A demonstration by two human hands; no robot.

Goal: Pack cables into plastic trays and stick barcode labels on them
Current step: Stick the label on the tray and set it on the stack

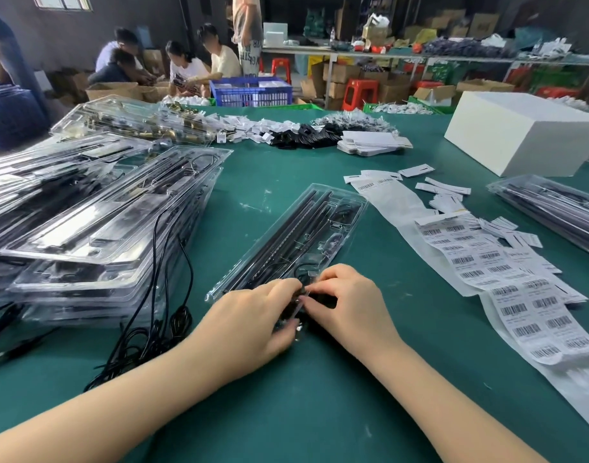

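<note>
Both hands meet at the near end of the clear tray (296, 235): left hand (253, 315) and right hand (349, 302) have curled fingers pinching the black cable (304, 297).

L hand (256, 315) & R hand (348, 304) meet fingertip to fingertip, fingers curled, forearms converging.

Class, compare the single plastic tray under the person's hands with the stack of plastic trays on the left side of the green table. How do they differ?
1. The single tray lies flat on the green table; the stack is many trays piled and leaning.
2. Both hands, left and right, work at the single tray's near end; nobody touches the stack.
3. Black cables trail loose from the stack; none trails from the single tray.

Both are clear plastic holding dark parts.
</note>
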